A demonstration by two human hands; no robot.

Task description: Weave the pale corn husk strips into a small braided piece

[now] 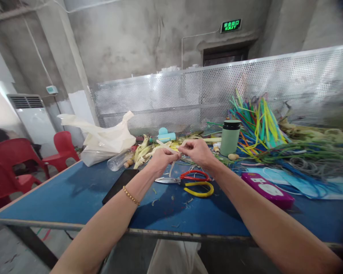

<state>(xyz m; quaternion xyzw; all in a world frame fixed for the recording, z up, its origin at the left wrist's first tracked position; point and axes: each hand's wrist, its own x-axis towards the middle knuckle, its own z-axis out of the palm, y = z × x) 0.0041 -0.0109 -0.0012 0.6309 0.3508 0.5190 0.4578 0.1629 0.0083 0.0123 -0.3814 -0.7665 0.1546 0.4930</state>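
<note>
My left hand (162,159) and my right hand (196,150) meet above the blue table (74,198), both closed in a pinch on a pale straw-like strip (166,146) that pokes up to the left. A thin loose end hangs below the hands. Scissors with red and yellow handles (191,182) lie on the table just under my hands. A black phone (120,185) lies beside my left forearm, which wears a bead bracelet.
A green flask (230,137), a bundle of coloured strips (255,121), pale husks (144,152), a clear bottle (118,160), a white bag (103,139) and a purple case (267,189) lie around. Perforated metal screen (217,95) behind; red chairs (17,160) at left.
</note>
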